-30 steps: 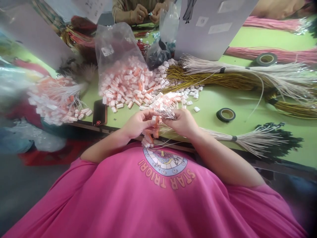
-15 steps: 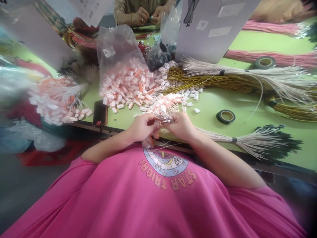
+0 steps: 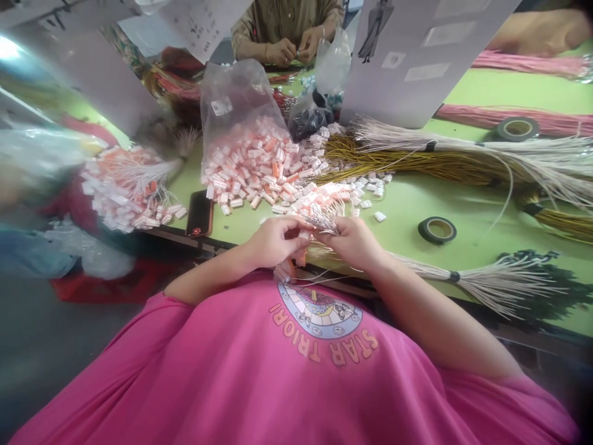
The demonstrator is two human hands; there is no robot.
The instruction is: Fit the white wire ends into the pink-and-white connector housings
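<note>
At the table's front edge my left hand is closed in a pinch, thumb and fingers around a small pale connector housing. Close beside it, my right hand wraps round a bundle of white wires whose bare metal tips point toward the left fingers. Whether a wire tip sits in the housing cannot be made out. Below the hands, orange and white connectors hang at the edge on thin wires. Just beyond the fingers lies a heap of pink-white connectors.
A clear plastic bag spills connectors onto the green table. A phone and wired connectors lie left. On the right are a tape roll, yellow wires and a taped white bundle. Opposite, another person's hands work.
The view has shifted, so the table and hands appear farther right and slightly lower. My two hands keep their closed grips close together, with little visible change between them.
</note>
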